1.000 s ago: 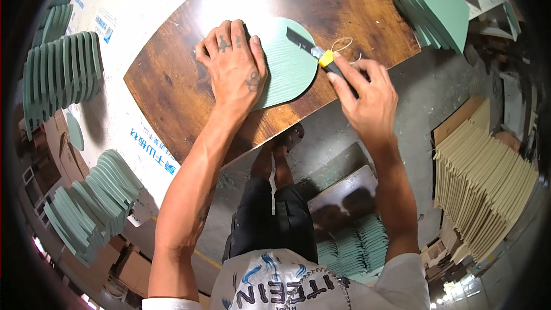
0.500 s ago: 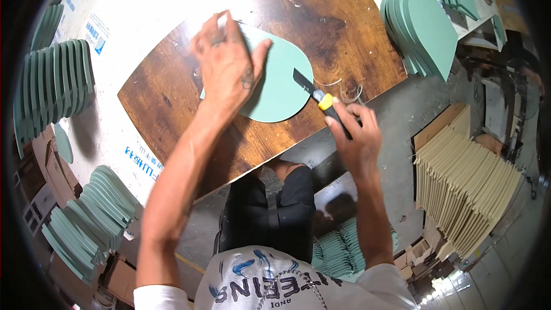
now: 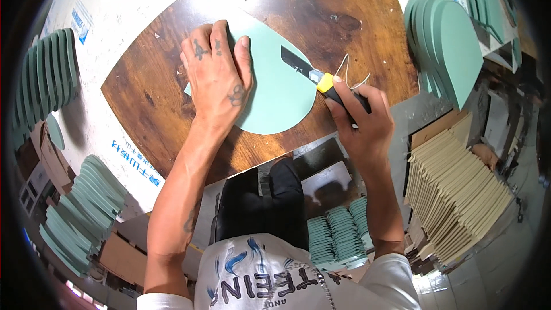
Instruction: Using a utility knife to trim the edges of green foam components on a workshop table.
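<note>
A pale green teardrop-shaped panel lies flat on a brown wood-grain board. My left hand rests palm down across the panel's left part, fingers stretched out, covering some of its edge. In my right hand is a utility knife with a yellow collar and dark handle. Its dark blade reaches over the panel's right edge, pointing up and left. A thin pale strip curls up beside the knife, near that edge; where its lower end lies I cannot tell.
More green panels stand stacked at the right end of the table. Rows of green pieces line the left side, with another pile below them. A large stack of beige sheets stands at lower right. Small scraps dot the board.
My left hand has settled on the panel, its blur gone. The knife blade has shifted slightly up and left along the panel's right edge, and the thin strip now stands up in a loop.
</note>
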The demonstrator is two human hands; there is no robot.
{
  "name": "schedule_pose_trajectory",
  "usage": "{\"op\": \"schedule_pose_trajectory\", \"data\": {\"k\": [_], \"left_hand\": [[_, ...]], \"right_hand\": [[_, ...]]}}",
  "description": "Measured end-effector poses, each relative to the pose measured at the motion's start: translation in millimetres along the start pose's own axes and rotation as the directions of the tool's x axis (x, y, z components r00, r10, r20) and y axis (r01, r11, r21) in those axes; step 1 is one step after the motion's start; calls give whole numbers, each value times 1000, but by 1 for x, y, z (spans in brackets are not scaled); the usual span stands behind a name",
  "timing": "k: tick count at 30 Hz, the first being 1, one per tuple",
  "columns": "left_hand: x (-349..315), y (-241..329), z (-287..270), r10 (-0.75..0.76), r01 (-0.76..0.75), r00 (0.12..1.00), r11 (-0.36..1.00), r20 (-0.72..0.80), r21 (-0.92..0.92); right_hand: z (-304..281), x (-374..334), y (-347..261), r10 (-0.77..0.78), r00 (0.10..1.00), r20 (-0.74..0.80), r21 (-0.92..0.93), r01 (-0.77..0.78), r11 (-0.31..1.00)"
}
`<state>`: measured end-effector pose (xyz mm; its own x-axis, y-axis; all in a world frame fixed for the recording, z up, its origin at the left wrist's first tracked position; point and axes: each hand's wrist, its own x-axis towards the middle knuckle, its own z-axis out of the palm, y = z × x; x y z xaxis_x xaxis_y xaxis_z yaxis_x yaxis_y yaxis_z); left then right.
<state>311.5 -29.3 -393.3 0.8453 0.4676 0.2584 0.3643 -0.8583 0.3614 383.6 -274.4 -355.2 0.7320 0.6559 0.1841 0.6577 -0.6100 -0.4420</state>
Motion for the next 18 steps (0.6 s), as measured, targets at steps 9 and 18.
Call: {"op": "schedule_pose_trajectory", "data": {"k": [9, 18], "left_hand": [[15, -14, 1, 132, -131, 990, 991, 56, -30], [11, -9, 3, 210, -212, 977, 974, 34, 74]], "right_hand": [[3, 25, 13, -89, 993, 80, 56, 84, 995], [-11, -31, -11, 313, 948, 51, 321, -312, 894]]}}
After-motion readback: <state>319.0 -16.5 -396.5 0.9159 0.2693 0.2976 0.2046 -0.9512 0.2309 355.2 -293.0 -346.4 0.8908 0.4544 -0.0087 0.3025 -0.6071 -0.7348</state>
